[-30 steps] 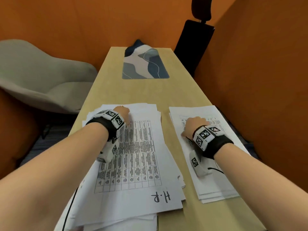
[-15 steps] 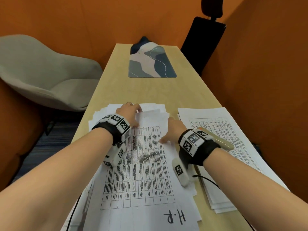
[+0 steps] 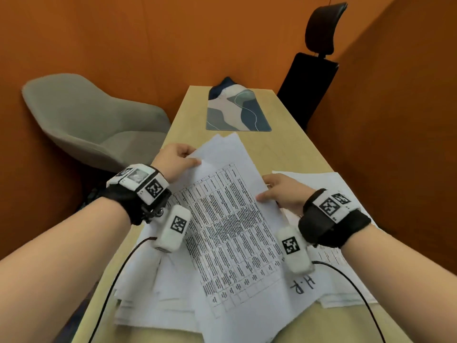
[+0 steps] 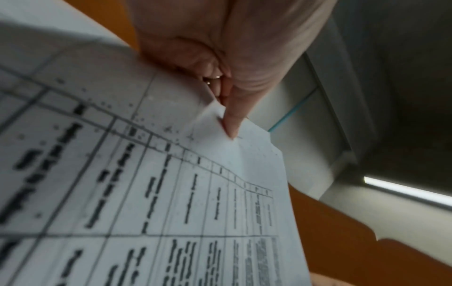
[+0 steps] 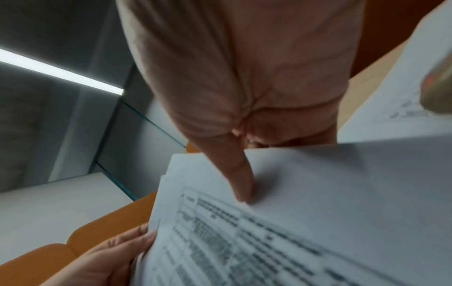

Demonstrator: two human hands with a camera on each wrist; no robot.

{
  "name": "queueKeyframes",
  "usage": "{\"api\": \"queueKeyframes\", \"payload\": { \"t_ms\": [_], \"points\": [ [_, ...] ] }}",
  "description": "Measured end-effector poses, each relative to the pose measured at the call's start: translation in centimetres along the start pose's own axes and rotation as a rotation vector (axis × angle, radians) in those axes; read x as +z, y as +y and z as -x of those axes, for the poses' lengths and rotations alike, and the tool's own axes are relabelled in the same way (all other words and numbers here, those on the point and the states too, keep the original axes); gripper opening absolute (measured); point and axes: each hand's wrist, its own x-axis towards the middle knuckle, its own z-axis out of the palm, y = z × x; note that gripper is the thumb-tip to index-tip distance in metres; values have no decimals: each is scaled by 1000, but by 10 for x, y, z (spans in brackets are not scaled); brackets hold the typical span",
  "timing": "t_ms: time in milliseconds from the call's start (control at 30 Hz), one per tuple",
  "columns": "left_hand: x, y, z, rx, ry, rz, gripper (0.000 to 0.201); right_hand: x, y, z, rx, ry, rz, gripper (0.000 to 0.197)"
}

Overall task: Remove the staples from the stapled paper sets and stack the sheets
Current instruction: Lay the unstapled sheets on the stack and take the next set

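A stapled paper set (image 3: 232, 219) printed with a dense table is lifted and tilted over the messy left pile (image 3: 153, 308) of sheets. My left hand (image 3: 176, 158) pinches the set's far left corner, thumb on top (image 4: 232, 123). My right hand (image 3: 279, 191) grips the set's right edge, thumb pressed on the page (image 5: 240, 185). A second stack (image 3: 346, 276) of sheets lies on the table at the right, partly under my right wrist. I can make out no staple. A tan object (image 5: 437, 89) blurs at the right edge of the right wrist view.
The wooden table (image 3: 291, 149) runs away from me, with a patterned mat (image 3: 237, 112) at its far end. A grey chair (image 3: 91, 120) stands to the left and a black office chair (image 3: 311, 78) at the far right. Orange walls close in.
Both hands have lifted the top paper set off the left pile and turned it. My right hand came over from the right stack to the set's right edge.
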Motion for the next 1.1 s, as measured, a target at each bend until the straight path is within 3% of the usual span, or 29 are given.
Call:
{"api": "queueKeyframes", "payload": {
  "t_ms": [133, 233, 333, 433, 500, 600, 733, 867, 1000, 1100],
  "points": [
    [-6, -1, 31, -113, -30, 53, 20, -15, -6, 11, -9, -25, 159, 28],
    [15, -8, 58, -173, -55, 99, 21, -20, -5, 11, 66, 10, 389, 42],
    [38, -25, 76, -210, -88, 141, 29, -22, 4, 17, 117, -21, 516, 28],
    [52, -33, 84, -258, -134, 220, 17, -23, 13, 26, 148, 18, 420, 7],
    [56, -34, 82, -267, -136, 223, 12, -30, 19, 23, 170, 108, 385, 17],
    [60, -32, 79, -279, -118, 225, 5, -46, 35, 17, 274, 200, 727, 44],
    [64, -33, 76, -300, -92, 243, 6, -48, 54, 18, 333, 67, 1061, 35],
    [67, -39, 74, -316, -39, 227, 31, -42, 58, 10, 408, 190, 964, 30],
    [69, -41, 74, -304, -20, 221, 29, -42, 40, 7, 321, 315, 889, 20],
    [68, -37, 78, -280, -43, 230, 21, -42, 17, 10, 164, 376, 749, 35]
  ]
}}
